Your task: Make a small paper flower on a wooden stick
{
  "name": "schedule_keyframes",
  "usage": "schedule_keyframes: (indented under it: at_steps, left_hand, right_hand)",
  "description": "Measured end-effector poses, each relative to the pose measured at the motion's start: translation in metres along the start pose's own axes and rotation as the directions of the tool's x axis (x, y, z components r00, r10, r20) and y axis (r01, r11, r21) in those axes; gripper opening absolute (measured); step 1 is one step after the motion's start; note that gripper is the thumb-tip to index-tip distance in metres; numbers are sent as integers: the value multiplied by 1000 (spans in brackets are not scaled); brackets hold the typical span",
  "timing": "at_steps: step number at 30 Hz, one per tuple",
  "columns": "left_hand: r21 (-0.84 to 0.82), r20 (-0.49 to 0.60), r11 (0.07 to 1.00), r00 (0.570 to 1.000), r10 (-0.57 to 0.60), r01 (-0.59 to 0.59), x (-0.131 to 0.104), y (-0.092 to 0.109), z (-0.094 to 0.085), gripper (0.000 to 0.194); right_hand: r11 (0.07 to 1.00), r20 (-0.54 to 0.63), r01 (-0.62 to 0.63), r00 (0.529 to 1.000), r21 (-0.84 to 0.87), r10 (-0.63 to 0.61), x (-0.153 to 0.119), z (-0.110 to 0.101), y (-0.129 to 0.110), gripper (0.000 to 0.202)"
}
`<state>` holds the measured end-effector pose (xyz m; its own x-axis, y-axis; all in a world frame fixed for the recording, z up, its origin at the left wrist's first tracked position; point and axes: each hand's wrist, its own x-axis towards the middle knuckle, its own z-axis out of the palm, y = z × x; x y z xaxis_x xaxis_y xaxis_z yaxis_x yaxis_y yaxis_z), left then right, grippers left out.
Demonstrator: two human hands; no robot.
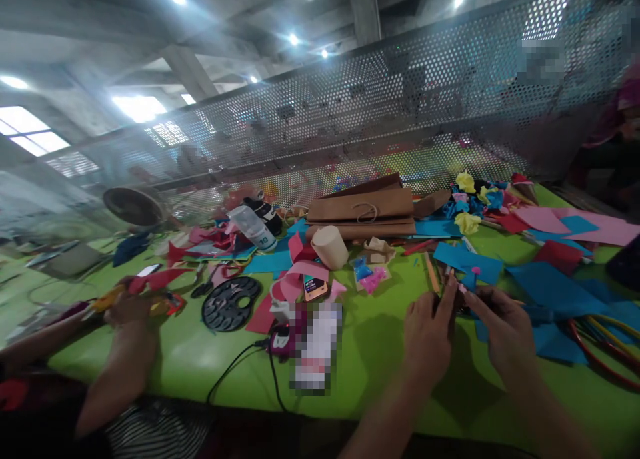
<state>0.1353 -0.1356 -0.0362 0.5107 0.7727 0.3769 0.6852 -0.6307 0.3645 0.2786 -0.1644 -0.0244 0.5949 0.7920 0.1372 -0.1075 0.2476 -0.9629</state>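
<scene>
**Two hands at a small piece on a crowded green table**

The left hand and the right hand meet over the green table, near its front edge. The fingertips of both are pinched together on one small, thin piece. It is pale pink at the tip, and it seems to be a bit of paper or a stick; the view is too blurred to say which. The piece is between the two hands, just above a blue sheet.

Counted things: one stack of brown bags at the back, one beige roll in front of it, one clear bottle lying tilted, and one black round disc with holes. There is also one small bag of blue and pink beads. Blue, pink and red sheets are many and overlap, so I cannot count them.

At the left, a hand of another person holds something yellow and red; the object is hard to make out. Coloured hoops are cut off by the right edge. A perforated metal screen stands behind the table.
</scene>
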Motion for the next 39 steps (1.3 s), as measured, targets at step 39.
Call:
schedule_keyframes:
  at_steps: [39]
  left_hand:
    - [-228, 13, 971, 998, -68, 70, 3, 1, -9, 69]
  right_hand:
    - [997, 14, 28, 1000, -69, -27, 2, -6, 3, 29]
